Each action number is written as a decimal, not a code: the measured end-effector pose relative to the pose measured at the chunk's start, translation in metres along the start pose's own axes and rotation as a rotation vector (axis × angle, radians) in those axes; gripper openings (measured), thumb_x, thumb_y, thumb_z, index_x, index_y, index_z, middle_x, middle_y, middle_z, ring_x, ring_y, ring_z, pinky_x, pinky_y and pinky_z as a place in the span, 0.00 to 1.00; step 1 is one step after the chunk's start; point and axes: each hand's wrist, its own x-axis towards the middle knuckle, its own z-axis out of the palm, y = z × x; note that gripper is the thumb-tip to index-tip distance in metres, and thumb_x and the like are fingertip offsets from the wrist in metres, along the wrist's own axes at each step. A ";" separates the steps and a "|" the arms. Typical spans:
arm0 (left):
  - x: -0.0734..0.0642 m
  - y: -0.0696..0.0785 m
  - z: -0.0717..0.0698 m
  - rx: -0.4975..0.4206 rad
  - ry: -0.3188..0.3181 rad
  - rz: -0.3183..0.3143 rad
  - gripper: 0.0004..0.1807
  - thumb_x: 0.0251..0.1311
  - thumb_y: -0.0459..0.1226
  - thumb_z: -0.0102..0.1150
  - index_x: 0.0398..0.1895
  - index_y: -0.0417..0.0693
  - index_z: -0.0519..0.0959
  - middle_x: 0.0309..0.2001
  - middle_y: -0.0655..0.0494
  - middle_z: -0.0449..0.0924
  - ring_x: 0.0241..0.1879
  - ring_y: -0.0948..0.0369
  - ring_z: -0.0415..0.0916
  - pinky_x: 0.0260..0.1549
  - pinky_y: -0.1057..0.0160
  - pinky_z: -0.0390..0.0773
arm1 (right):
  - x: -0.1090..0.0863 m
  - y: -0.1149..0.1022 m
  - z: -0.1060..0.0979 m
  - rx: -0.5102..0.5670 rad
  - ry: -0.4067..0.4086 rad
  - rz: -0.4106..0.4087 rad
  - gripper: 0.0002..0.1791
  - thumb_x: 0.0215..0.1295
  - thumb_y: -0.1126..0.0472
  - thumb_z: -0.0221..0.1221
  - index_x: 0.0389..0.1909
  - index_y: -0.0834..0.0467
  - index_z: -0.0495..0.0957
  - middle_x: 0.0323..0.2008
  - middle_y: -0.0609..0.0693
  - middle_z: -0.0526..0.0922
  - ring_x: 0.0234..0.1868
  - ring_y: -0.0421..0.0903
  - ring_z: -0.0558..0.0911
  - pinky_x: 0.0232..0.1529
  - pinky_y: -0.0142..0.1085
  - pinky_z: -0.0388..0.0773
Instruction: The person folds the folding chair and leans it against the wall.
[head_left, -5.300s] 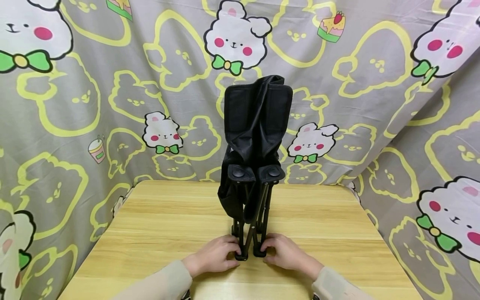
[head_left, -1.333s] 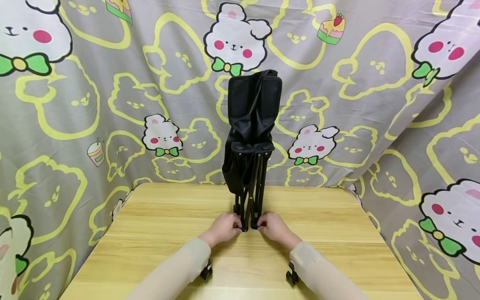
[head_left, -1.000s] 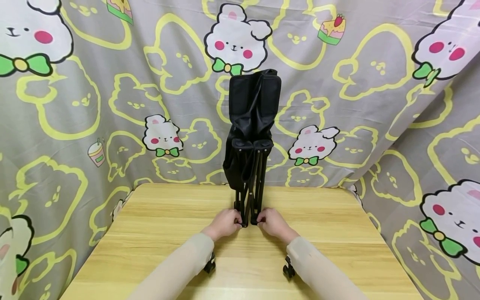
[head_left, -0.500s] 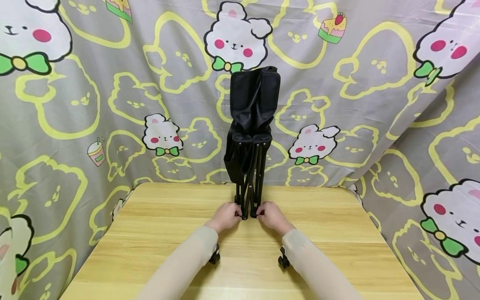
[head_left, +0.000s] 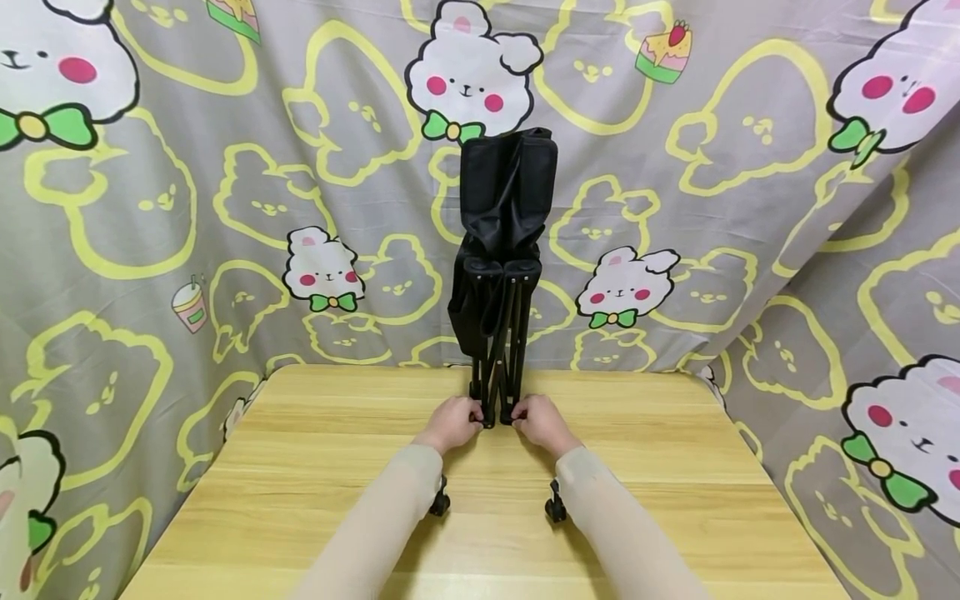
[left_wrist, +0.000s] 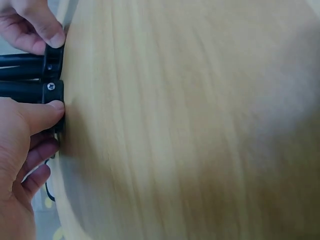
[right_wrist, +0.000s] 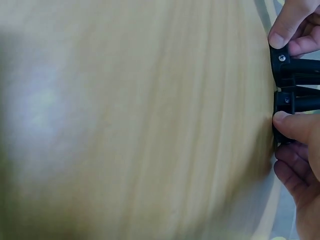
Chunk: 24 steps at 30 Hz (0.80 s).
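A black folding camp chair (head_left: 510, 187), collapsed into a narrow bundle, stands upright on its legs toward the back of the wooden table (head_left: 300, 500). Low on its left side, my left hand (head_left: 452, 422) pinches a front foot (left_wrist: 51, 86) between thumb and fingers. My right hand (head_left: 546, 423) grips the other front foot (right_wrist: 285, 100) the same way. Both wrist views show each thumb on the near face of a plastic foot, with the two feet close together. The far feet are mostly hidden behind the front legs.
A grey curtain (head_left: 405, 183) printed with white and yellow cartoon animals hangs behind the table and along both sides. The table's back edge lies close behind the chair. Small black wrist mounts (head_left: 555, 504) hang under both sleeves.
Both hands have slid the chair away from me, toward the table's back edge. Its front feet stand closer together than in the earliest frame. Both hands keep their hold.
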 end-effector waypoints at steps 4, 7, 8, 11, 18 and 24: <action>0.005 0.000 0.000 0.015 0.004 -0.024 0.03 0.66 0.33 0.73 0.40 0.44 0.91 0.56 0.44 0.90 0.57 0.46 0.87 0.60 0.48 0.85 | 0.004 -0.001 -0.001 0.000 0.003 0.027 0.04 0.62 0.72 0.73 0.34 0.60 0.92 0.35 0.53 0.88 0.40 0.52 0.88 0.49 0.49 0.88; 0.008 0.001 0.001 0.037 0.001 -0.045 0.03 0.67 0.34 0.72 0.41 0.45 0.90 0.55 0.46 0.91 0.56 0.47 0.88 0.60 0.48 0.85 | 0.006 -0.002 -0.002 0.015 0.001 0.053 0.05 0.63 0.72 0.73 0.34 0.60 0.92 0.35 0.53 0.88 0.40 0.52 0.87 0.49 0.49 0.88; 0.009 0.001 0.001 0.037 -0.002 -0.052 0.03 0.67 0.33 0.72 0.41 0.45 0.90 0.55 0.46 0.91 0.56 0.47 0.87 0.59 0.48 0.85 | 0.006 -0.002 -0.003 0.024 0.000 0.061 0.05 0.63 0.72 0.73 0.34 0.60 0.92 0.36 0.53 0.88 0.40 0.52 0.87 0.49 0.49 0.88; 0.011 0.003 0.000 0.027 -0.007 -0.070 0.03 0.67 0.33 0.72 0.41 0.45 0.90 0.58 0.45 0.90 0.56 0.46 0.87 0.60 0.48 0.85 | 0.006 -0.003 -0.003 0.033 0.009 0.064 0.04 0.63 0.72 0.73 0.34 0.61 0.92 0.35 0.53 0.88 0.39 0.51 0.87 0.47 0.49 0.88; 0.010 0.006 -0.002 0.016 -0.013 -0.105 0.03 0.69 0.32 0.71 0.42 0.45 0.89 0.60 0.45 0.89 0.57 0.47 0.87 0.59 0.48 0.86 | 0.009 0.000 0.001 0.030 0.026 0.068 0.02 0.63 0.71 0.73 0.33 0.61 0.91 0.35 0.53 0.88 0.38 0.50 0.86 0.46 0.47 0.88; 0.010 0.008 -0.005 0.025 -0.014 -0.124 0.03 0.69 0.32 0.71 0.42 0.45 0.89 0.59 0.46 0.90 0.57 0.46 0.87 0.59 0.48 0.85 | 0.012 0.001 0.003 0.035 0.024 0.072 0.04 0.62 0.72 0.74 0.33 0.60 0.92 0.35 0.54 0.88 0.38 0.51 0.86 0.45 0.48 0.88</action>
